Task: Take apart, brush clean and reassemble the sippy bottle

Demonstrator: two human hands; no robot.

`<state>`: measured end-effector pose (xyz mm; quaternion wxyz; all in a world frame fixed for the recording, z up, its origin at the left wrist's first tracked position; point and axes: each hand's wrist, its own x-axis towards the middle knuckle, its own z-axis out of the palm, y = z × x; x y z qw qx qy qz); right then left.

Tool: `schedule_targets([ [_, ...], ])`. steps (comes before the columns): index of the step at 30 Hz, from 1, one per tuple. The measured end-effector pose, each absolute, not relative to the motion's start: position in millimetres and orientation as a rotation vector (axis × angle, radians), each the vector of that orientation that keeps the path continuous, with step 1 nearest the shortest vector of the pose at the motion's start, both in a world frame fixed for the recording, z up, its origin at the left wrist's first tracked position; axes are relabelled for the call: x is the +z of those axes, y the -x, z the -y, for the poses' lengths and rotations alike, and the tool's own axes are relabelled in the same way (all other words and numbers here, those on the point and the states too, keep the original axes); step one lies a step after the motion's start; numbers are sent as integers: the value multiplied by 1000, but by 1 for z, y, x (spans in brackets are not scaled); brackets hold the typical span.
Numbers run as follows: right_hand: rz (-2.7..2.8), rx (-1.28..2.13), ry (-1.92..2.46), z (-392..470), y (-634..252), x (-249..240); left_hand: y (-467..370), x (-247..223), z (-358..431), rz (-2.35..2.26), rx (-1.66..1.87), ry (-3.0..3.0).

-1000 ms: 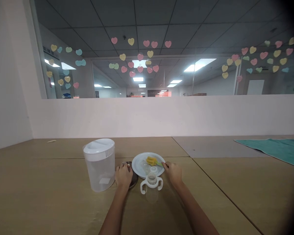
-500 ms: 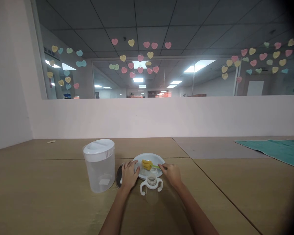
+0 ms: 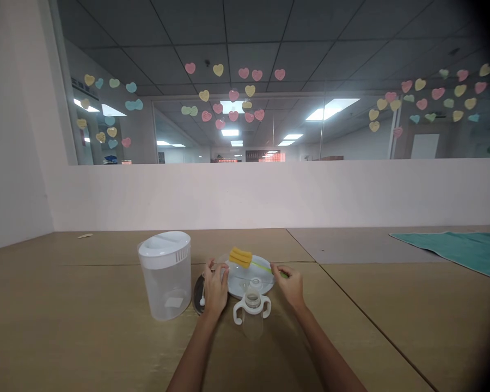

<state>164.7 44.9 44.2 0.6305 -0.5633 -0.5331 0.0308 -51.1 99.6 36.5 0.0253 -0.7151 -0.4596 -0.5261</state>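
Observation:
My right hand [image 3: 289, 286] is closed round the green handle of a sponge bottle brush [image 3: 240, 257]. Its yellow sponge head points left, above the far left part of a white plate [image 3: 265, 264]. At the plate's left side, my left hand [image 3: 216, 288] has its fingers curled in; a faint clear shape shows by the fingertips, too indistinct to name. A small whitish clear piece [image 3: 255, 283] lies on the plate. In front of the plate, between my forearms, a clear baby bottle [image 3: 253, 324] stands upright without a cap, with a white two-handled ring round its neck.
Left of my left hand stands a tall translucent container [image 3: 165, 286] with a white lid. A dark round object [image 3: 198, 299] with a white piece on it lies partly behind that hand. A teal cloth [image 3: 465, 247] covers the far right, and a wall [image 3: 269, 196] borders the table's back.
The brush's sponge head has risen from the plate and shifted up and left. My left hand's fingers, spread by the plate before, are now drawn in.

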Motion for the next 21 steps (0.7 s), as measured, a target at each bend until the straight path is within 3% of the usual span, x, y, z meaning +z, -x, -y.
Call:
schedule_targets([
  [6,1242,84,1263,-47,-165,45,51,39,-99,1311,-1690,2278],
  [21,1321,5,1264,-44,-164,42,48,50,-84,901,-1341,2414],
])
